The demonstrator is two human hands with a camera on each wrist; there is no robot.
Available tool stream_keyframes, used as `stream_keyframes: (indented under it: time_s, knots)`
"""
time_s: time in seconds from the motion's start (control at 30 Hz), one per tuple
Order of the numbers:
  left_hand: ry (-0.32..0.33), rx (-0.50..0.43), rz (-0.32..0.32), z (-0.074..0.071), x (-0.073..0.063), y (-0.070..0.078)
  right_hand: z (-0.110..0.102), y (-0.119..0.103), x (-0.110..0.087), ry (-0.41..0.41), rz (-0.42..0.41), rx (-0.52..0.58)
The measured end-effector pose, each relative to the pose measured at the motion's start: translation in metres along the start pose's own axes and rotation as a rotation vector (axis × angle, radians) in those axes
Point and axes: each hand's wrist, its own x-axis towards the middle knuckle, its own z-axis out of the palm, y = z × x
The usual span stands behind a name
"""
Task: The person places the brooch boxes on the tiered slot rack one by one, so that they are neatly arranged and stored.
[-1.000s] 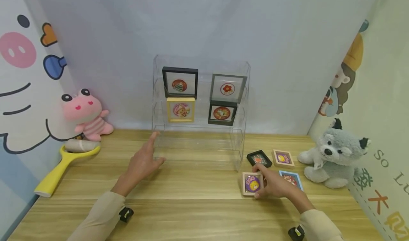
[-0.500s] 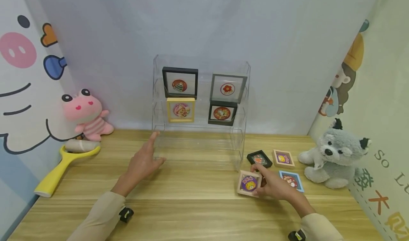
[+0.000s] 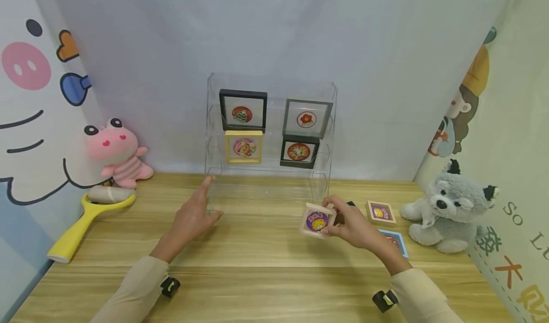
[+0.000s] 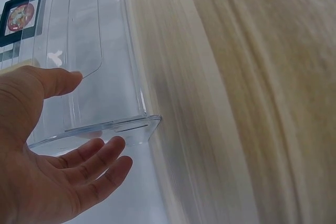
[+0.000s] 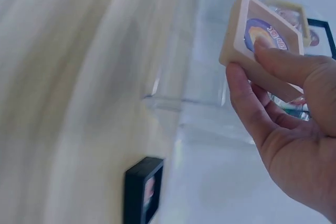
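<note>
My right hand [image 3: 353, 225] pinches a light wooden picture frame [image 3: 318, 220] by its right edge, thumb on the front. A purple round badge with a yellow bear shows inside it. In the right wrist view the frame [image 5: 262, 45] is tilted, held up above the table. A clear acrylic tiered rack [image 3: 266, 192] stands against the back wall. At its lower left side is my left hand [image 3: 193, 218], fingers relaxed. In the left wrist view, the thumb and fingers of this hand [image 4: 47, 145] lie on either side of the rack's side panel [image 4: 110, 125].
The rack bears two black frames, a grey frame [image 3: 307, 118] and a yellow frame [image 3: 243, 147]. Right of the rack lie another wooden frame [image 3: 380, 212], a blue frame [image 3: 401, 243] and a mostly hidden black frame [image 5: 144, 192]. Plush toys and a yellow-handled lint roller [image 3: 81, 225] flank them.
My right hand has lifted the wooden picture frame off the table and carried it left and toward the rack, tilting it. The left hand has stayed at the rack's side.
</note>
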Motion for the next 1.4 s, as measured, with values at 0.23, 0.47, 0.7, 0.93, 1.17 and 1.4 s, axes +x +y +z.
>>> stream_keyframes:
  time_s: [0.23, 0.47, 0.7, 0.93, 1.17, 1.4]
  knots:
    - [-0.004, -0.006, -0.007, 0.000, -0.001, 0.000, 0.002, -0.024, 0.029, 0.083, -0.036, -0.037]
    - [-0.006, -0.007, -0.010, -0.001, 0.000, 0.000, 0.008, -0.044, 0.062, 0.166, -0.108, -0.135]
    - [0.000, -0.007, -0.007, -0.003, 0.001, 0.001, 0.025, -0.049, 0.095, 0.315, -0.173, -0.237]
    - [-0.008, -0.008, -0.013, -0.003, -0.001, 0.002, 0.042, -0.047, 0.120, 0.390, -0.232, -0.225]
    - [0.011, 0.004, -0.011, -0.001, -0.001, 0.001, 0.056, -0.048, 0.137, 0.366, -0.288, -0.304]
    - [0.005, 0.003, -0.021, -0.001, -0.001, 0.002, 0.073, -0.050, 0.149, 0.352, -0.282, -0.343]
